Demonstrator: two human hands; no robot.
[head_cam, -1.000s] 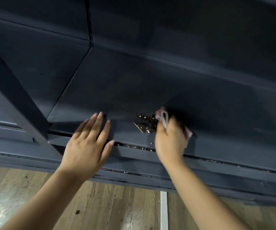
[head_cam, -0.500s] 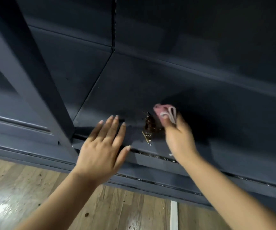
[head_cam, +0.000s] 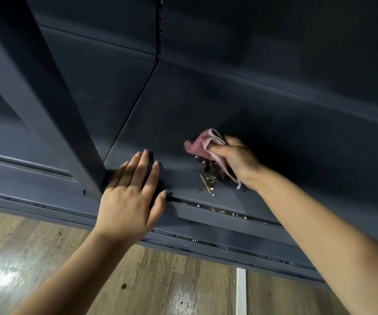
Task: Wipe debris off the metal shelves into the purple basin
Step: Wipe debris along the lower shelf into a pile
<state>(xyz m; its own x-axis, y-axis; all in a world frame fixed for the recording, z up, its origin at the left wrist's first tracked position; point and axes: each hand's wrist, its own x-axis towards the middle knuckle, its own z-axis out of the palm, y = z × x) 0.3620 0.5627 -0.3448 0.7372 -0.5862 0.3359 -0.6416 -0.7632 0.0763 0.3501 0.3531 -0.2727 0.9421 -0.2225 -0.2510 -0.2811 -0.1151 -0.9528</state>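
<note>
My right hand [head_cam: 237, 161] grips a bunched pink cloth [head_cam: 200, 145] on the dark blue metal shelf [head_cam: 183, 110]. A small heap of brown debris [head_cam: 213, 173] with a thin yellow sliver lies under and just left of the cloth, close to the shelf's front lip. My left hand [head_cam: 131, 196] lies flat with straight fingers on the shelf's front edge, left of the debris, holding nothing. Pale crumbs sit in the groove along the front rail [head_cam: 217, 210]. The purple basin is not in view.
A dark upright post [head_cam: 54, 105] rises just left of my left hand. A seam [head_cam: 133, 112] splits the shelf into two panels. Below lies wooden floor [head_cam: 47, 258] with scattered specks and a white strip [head_cam: 240, 289].
My right hand has drawn the cloth toward the shelf's front, bunching the debris beneath it, and more cloth shows. My left hand stays flat on the edge while the view shifts left.
</note>
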